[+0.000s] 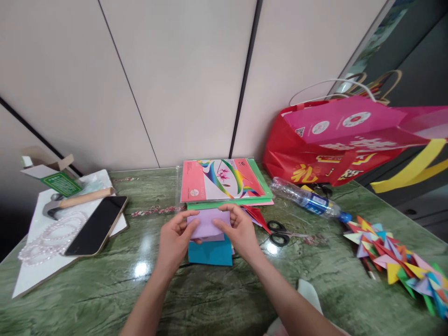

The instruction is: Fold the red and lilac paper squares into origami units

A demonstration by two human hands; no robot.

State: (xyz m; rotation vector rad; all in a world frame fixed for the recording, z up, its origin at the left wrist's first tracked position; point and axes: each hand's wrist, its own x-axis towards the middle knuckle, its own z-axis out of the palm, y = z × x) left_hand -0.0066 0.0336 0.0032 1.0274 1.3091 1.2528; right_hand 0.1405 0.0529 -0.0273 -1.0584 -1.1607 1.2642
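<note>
Between my two hands is a small sheet of purple paper (206, 225), its long edge running left to right. My left hand (178, 233) pinches the left end with thumb and fingers. At the opposite end, my right hand (238, 228) grips the sheet the same way, thumb on the near face. Beneath it, blue paper (210, 254) lies on the green marbled table (147, 289), partly covered by the purple. A pack of coloured paper (224, 179) lies flat just behind my hands. Red folded paper (257, 217) sits to the right of them.
Black-handled scissors (280, 233) and a plastic bottle (311, 200) lie to the right. Folded colourful paper pieces (395, 261) cluster farther right, before a red bag (332, 140). At left, a phone (98, 226), a hammer (84, 198), clear beads (56, 238) and a green box (61, 184) rest on a white board (31, 280).
</note>
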